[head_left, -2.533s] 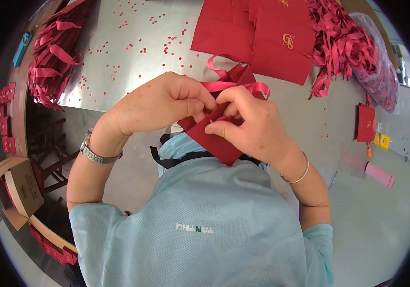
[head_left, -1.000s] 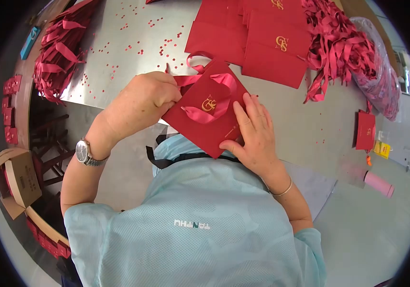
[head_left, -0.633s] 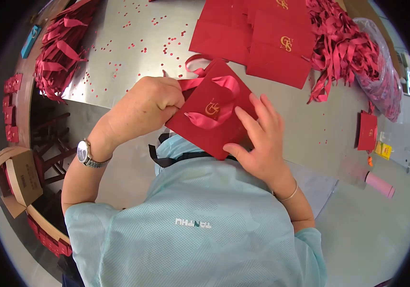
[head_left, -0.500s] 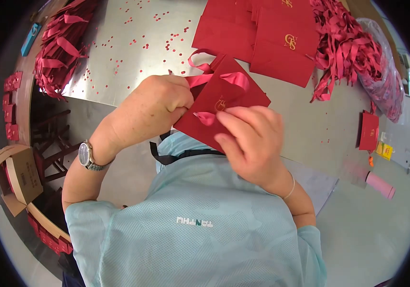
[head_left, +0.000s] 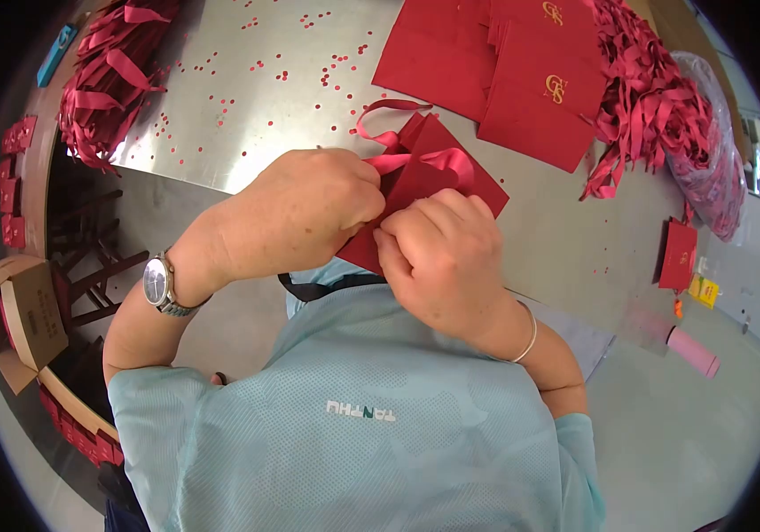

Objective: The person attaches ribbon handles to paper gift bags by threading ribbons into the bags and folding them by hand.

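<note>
A red paper bag (head_left: pixel 433 137) with a pink-red ribbon (head_left: pixel 453 164) is held tilted between my hands, just off the near edge of the table. My left hand (head_left: pixel 313 204), with a watch at its wrist, is closed at the bag's left side. Its fingertips are turned inward and partly hidden. Lying over the bag's front, my right hand (head_left: pixel 446 262) has its fingers curled and pressed together where the lower ribbon end was visible. That ribbon end and the gold logo are covered by the hand. Another ribbon loop sticks up behind the bag's top edge.
Flat red bags with gold logos (head_left: pixel 540 106) are stacked beyond my hands. Heaps of ribbon lie at the right (head_left: pixel 650 106) and bundled ribbons (head_left: pixel 109 89) at the left. Red paper dots scatter over the metal table (head_left: pixel 211 164). A pink bottle (head_left: pixel 692 351) and open carton (head_left: pixel 34 319) stand farther out.
My right hand has moved left and closed over the lower ribbon, hiding it and the logo. The left hand stays at the bag's side, slightly farther right. The view has shifted slightly.
</note>
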The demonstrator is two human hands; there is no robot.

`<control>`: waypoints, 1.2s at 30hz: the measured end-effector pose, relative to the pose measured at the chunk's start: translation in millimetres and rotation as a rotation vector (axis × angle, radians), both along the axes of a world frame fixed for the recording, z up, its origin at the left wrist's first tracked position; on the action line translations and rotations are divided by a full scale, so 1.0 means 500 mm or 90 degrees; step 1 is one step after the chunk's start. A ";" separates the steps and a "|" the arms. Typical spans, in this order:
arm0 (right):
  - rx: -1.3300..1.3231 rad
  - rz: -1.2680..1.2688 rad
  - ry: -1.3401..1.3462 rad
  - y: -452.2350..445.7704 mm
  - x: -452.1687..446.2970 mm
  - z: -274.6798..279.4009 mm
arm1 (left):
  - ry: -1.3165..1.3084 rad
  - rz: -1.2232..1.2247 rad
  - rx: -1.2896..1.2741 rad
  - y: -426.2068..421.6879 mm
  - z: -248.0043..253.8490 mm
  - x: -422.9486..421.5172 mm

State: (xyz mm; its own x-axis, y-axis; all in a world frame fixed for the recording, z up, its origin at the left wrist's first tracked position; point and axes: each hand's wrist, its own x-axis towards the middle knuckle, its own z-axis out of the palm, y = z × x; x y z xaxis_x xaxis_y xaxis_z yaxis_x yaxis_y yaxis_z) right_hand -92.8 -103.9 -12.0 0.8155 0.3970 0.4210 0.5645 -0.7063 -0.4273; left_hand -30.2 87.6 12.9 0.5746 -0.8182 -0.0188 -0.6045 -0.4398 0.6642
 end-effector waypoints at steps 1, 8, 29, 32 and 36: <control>-0.010 0.005 0.005 -0.002 0.002 -0.004 | -0.032 0.007 -0.001 0.001 -0.003 0.003; 0.000 0.032 0.107 -0.054 -0.022 0.018 | -0.140 0.009 0.032 0.010 -0.028 0.010; -0.081 -0.072 0.185 -0.108 -0.036 -0.063 | -0.272 0.169 0.286 0.046 0.010 0.012; -0.089 -0.073 0.181 -0.107 -0.038 -0.064 | -0.125 0.284 -0.005 -0.016 0.047 -0.019; -0.087 -0.068 0.177 -0.110 -0.037 -0.066 | -0.121 0.339 -0.017 -0.085 0.003 -0.023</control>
State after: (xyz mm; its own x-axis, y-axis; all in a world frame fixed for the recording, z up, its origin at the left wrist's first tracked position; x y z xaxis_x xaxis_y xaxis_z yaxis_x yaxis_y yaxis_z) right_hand -111.6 -158.7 -44.8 0.9317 0.3410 0.1254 0.3596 -0.8165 -0.4516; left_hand -41.4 44.9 14.2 0.8993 -0.4138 0.1415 -0.4141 -0.7015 0.5800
